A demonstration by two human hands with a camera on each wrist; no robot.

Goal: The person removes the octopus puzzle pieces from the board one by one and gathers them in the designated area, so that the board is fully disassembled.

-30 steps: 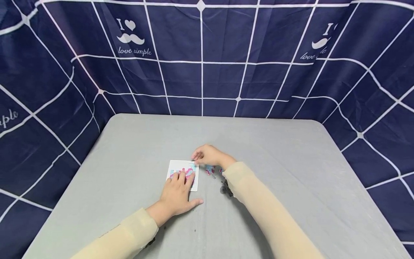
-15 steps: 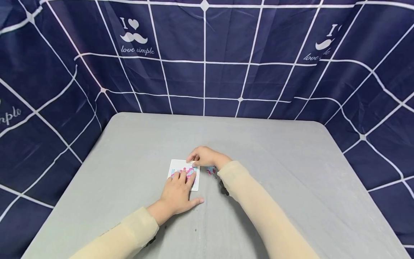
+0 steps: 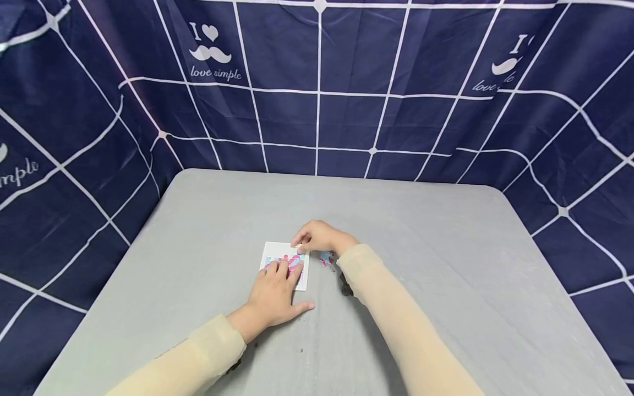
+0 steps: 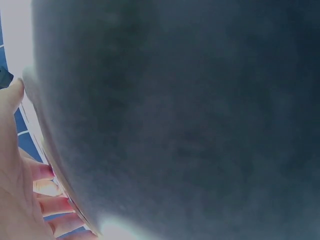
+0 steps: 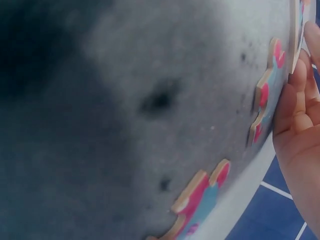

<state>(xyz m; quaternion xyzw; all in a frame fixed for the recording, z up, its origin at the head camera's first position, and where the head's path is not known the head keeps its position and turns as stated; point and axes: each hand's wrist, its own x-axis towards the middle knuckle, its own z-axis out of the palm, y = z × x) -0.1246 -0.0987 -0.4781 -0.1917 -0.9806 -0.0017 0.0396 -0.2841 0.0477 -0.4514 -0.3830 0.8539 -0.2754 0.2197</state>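
Observation:
A white puzzle board [image 3: 276, 249] with pink and light-blue jigsaw pieces in its lower part lies on the grey table. Across its lower half rests my left hand [image 3: 271, 296], fingers straight and spread, thumb out on the tabletop; it hides part of the picture. My right hand [image 3: 321, 236] is at the board's upper right corner, fingers curled, pinching a small blue puzzle piece [image 3: 300, 252] mostly hidden by the thumb. In the right wrist view the board's edge [image 5: 295, 40] stands beside the right fingers. The left wrist view shows the left hand [image 4: 20, 190] at its edge.
Just right of the board lies a loose pink-and-blue puzzle piece [image 3: 326, 257], partly behind the right wrist. The right wrist view shows a second loose piece [image 5: 200, 202] lower down. A dark blue checked curtain [image 3: 346, 126] surrounds the table [image 3: 421, 231].
The right hand has shifted slightly left over the board's upper right corner, with the blue piece at its thumb. The left hand stays on the board. The head view has shifted slightly.

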